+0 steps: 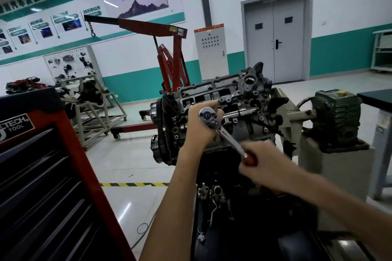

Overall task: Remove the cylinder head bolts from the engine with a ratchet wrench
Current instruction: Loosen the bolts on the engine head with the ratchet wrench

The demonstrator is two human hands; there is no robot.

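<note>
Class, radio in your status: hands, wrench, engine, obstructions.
Left hand holds wrench at its head. Right hand grips the handle, blurred. Extension runs into engine. No obstruction seen.

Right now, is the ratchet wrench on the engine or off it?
On. Its extension bar runs from the ratchet wrench into the engine; the left hand holds the head, the right hand grips the handle. Socket hidden.

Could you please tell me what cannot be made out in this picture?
Head view:
1. Bolt and socket: sunk in the grey cylinder head, beyond the chrome extension bar.
2. Grip of the left hand: covered by the head of the chrome ratchet wrench with red handle.
3. Fingers of the right hand on that handle: motion-blurred.
4. Label of the red tool cabinet: cut by the left edge.
</note>
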